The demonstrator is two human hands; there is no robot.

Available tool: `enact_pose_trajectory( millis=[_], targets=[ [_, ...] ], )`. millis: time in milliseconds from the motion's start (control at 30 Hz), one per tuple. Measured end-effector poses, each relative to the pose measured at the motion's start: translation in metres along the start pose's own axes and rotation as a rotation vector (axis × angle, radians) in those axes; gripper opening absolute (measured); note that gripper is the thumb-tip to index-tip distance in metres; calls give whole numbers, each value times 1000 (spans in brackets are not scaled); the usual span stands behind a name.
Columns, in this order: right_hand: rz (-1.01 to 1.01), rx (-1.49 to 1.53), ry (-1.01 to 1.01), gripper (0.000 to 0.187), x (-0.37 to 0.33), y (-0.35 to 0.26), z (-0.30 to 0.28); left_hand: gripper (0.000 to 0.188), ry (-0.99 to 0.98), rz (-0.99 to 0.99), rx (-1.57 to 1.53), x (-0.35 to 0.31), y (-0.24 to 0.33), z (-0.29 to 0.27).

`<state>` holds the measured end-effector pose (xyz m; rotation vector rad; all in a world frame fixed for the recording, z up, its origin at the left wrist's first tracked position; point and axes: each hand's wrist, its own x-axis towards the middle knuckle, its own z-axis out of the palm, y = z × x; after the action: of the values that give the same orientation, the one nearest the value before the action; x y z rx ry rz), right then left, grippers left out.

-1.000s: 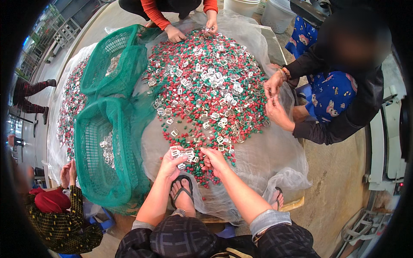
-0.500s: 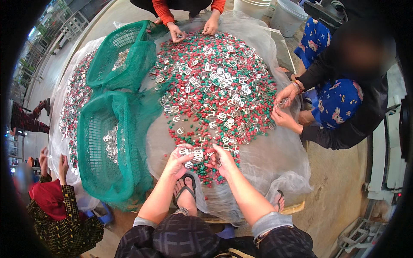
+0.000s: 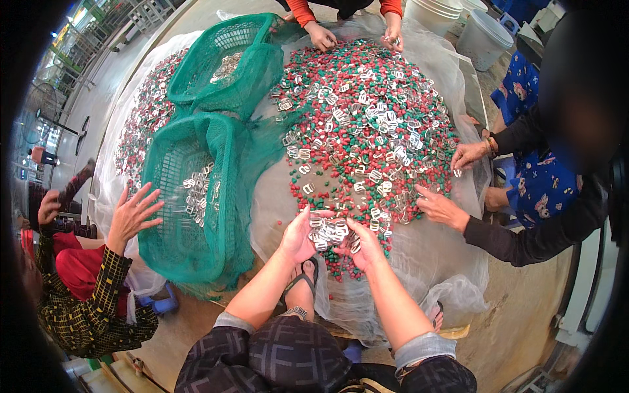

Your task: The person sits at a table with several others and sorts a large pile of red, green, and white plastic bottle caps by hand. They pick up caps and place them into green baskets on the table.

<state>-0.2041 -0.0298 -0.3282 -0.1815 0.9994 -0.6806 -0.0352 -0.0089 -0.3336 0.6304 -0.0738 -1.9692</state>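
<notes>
My left hand (image 3: 298, 241) and my right hand (image 3: 369, 249) are cupped together over the near edge of a heap. A bunch of silver metal strap buckles (image 3: 329, 232) lies between them, most of it on my left palm and fingers. My right fingers close around its right side, with some buckles at the fingertips. Below and beyond spreads the heap of small red and green pebble-like pieces (image 3: 337, 270), mixed with more silver buckles (image 3: 388, 120). The undersides of my fingers are hidden.
To the left stand a near green basket (image 3: 227, 203) and a far green basket (image 3: 183, 82), both draped in green netting and holding buckles. Pale mesh cloth (image 3: 272, 196) lies beneath the heap. Co-workers' hands are at the far edge, right side and left. White buckets (image 3: 485, 46) stand behind.
My hands have come closer together, with a larger bunch of buckles between them. The right co-worker's hands have parted. A left co-worker's hand now reaches beside the near basket. The view has shifted.
</notes>
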Motion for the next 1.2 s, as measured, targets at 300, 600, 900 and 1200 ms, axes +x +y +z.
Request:
enact_pose_trajectory(
  millis=[300, 600, 900, 1200],
  targets=[
    [-121, -116, 33, 25, 5, 1, -13, 59, 1, -16, -49, 4, -5, 9],
    [-123, -186, -9, 26, 8, 12, -9, 26, 82, 44, 144, 5, -18, -6],
    [-77, -112, 40, 24, -5, 3, 10, 23, 233, 222, 182, -16, 24, -9],
    [-177, -11, 239, 15, 7, -11, -37, 41, 911, 1075, 863, -90, 158, -1]
  ],
)
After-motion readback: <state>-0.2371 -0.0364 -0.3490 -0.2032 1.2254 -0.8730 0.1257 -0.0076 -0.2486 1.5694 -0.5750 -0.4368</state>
